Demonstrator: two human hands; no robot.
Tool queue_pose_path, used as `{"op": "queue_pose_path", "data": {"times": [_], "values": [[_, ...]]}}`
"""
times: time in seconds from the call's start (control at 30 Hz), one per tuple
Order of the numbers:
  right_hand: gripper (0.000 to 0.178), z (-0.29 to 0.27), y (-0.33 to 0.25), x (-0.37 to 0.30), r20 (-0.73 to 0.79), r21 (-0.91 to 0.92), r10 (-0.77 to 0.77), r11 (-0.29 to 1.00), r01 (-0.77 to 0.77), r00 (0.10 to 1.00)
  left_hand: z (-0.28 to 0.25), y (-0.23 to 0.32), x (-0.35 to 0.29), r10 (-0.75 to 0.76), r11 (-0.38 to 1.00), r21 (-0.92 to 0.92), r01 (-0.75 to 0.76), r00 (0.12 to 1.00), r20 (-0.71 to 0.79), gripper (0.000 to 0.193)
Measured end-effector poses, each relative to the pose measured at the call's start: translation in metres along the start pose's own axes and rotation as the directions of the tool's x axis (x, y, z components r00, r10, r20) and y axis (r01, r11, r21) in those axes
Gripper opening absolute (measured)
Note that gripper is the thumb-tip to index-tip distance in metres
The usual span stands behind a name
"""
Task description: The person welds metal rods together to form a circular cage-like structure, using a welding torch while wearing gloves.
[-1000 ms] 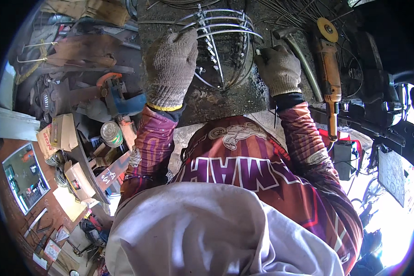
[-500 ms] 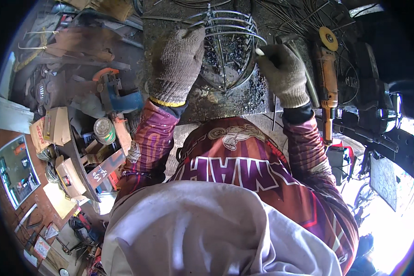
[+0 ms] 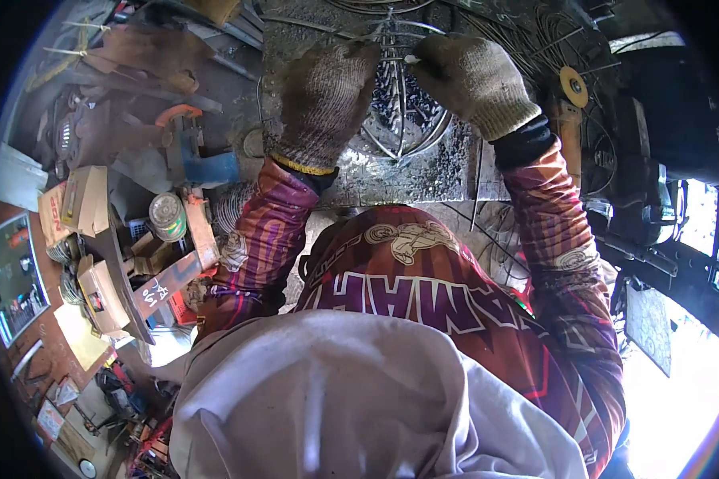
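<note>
A metal wire frame (image 3: 399, 100), made of thin curved rods joined at a point near me, lies on the dark workbench (image 3: 359, 188). My left hand (image 3: 327, 108), in a grey knit glove, is closed at the frame's left side, its fingertips on the rods near the far end. From the right, my right hand (image 3: 479, 84), gloved alike, reaches over the frame with curled fingers. A small white piece (image 3: 411, 59) sticks out at its fingertips; its kind is unclear. Both hands hide parts of the crossbars.
To the right lies an orange angle grinder (image 3: 567, 140) with a yellowish disc (image 3: 573, 86). Coiled wires (image 3: 527, 40) fill the far right. On the left are a blue clamp-like tool (image 3: 208, 164), a tin can (image 3: 168, 217) and cardboard boxes (image 3: 85, 199). Dark grit covers the bench near the frame.
My right hand has moved left and away from me, from beside the frame to over its crossbars. My left hand stays at the frame's left side. The view has shifted slightly.
</note>
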State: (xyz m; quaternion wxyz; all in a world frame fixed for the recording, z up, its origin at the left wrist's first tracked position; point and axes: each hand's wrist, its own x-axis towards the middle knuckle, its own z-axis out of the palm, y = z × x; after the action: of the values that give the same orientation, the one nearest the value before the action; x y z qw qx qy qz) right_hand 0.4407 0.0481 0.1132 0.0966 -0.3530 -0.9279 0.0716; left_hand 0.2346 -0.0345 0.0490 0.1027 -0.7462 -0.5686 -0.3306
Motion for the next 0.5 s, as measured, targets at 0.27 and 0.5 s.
{"op": "queue_pose_path", "data": {"times": [0.27,0.5], "values": [[0.024,0.0,-0.009,0.012,0.002,-0.149,-0.042,0.988,0.041,0.999,0.026,-0.016,-0.006,0.11,0.988,0.126,-0.093,0.984,-0.139,0.024],[0.026,-0.004,-0.016,0.019,0.073,-0.232,0.008,0.973,0.009,0.997,0.018,-0.01,0.003,0.056,0.996,0.081,-0.049,0.995,-0.088,0.018]]}}
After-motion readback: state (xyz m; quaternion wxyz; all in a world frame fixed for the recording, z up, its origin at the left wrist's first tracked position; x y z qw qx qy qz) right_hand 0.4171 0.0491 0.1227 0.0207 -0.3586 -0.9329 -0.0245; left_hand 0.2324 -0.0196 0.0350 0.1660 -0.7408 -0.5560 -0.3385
